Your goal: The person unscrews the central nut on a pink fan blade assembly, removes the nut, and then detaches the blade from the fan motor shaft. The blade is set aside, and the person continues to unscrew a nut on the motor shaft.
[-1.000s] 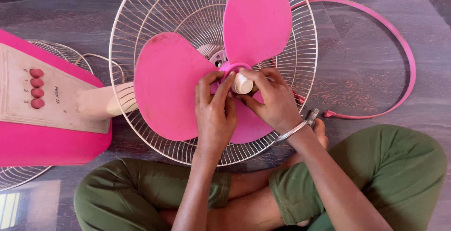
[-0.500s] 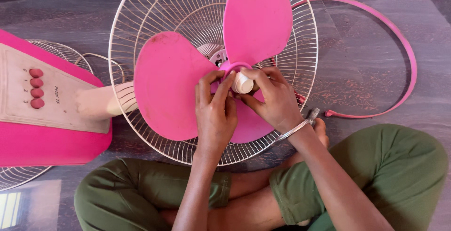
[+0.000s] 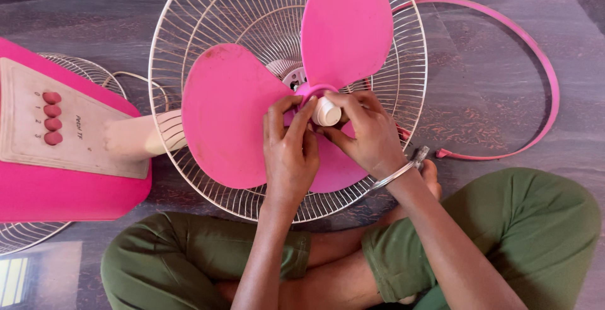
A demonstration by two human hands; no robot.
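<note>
**Desk:** What did the overhead view show?

**Photographer:** A person sat cross-legged on a dark floor with a dismantled pink pedestal fan. The rear wire guard [image 3: 189, 51] lay flat, and the three-lobed pink blade [image 3: 239, 114] sat on the motor spindle at its centre. Both hands met at the hub.

**Desk:** Gripping what?

**Photographer:** The right hand [image 3: 368, 133] pinched the small cream blade cap [image 3: 326, 112] between thumb and fingers, at about twelve o'clock from the wrist. The left hand [image 3: 291, 152] was closed on the hub collar just beside the cap, at nine o'clock of it, fingertips against the plastic. My reading: one hand steadied the blade so that it would not spin while the other worked the cap.

**Desk:** And around them?

**Photographer:** The pink fan base [image 3: 69, 177] with its cream control panel and four round buttons lay at nine o'clock, over a second wire guard [image 3: 38, 231]. A loose pink guard ring [image 3: 548, 70] curved across the floor at two o'clock.

**Desk:** Any change from the frames a second and half a second earlier?

**Photographer:** Hardly any. Hands, cap and blade held the same positions; nothing on the floor had shifted.
</note>
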